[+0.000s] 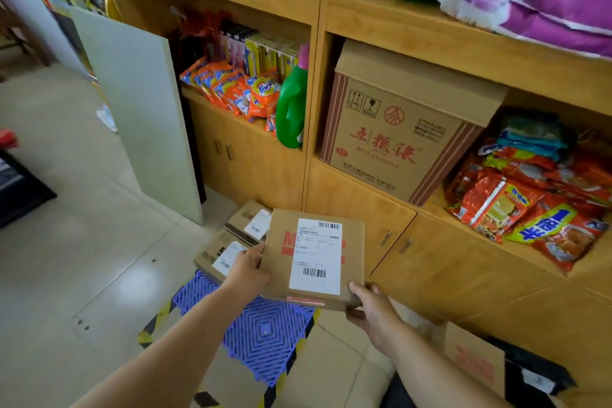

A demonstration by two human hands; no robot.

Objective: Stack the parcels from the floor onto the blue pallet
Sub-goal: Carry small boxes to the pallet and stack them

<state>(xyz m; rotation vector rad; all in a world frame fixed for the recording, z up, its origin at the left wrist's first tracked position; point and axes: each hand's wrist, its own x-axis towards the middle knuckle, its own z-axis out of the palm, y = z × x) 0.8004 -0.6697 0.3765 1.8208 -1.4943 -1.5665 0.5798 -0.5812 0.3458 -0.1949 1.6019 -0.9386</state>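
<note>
parcel (314, 258): flat, label up, over the blue pallet (265, 331), ready to drop
left hand (246, 270): grips left edge
right hand (367, 308): pinches near corner, keeps it level
stack (231, 238): two already there

I'm looking into a small shop's stockroom: wooden shelving (318, 26) crammed with orange detergent packets (238, 89), a green detergent bottle (291, 109), snack bags (530, 202) and 1 printed liquor carton (397, 139).
</note>
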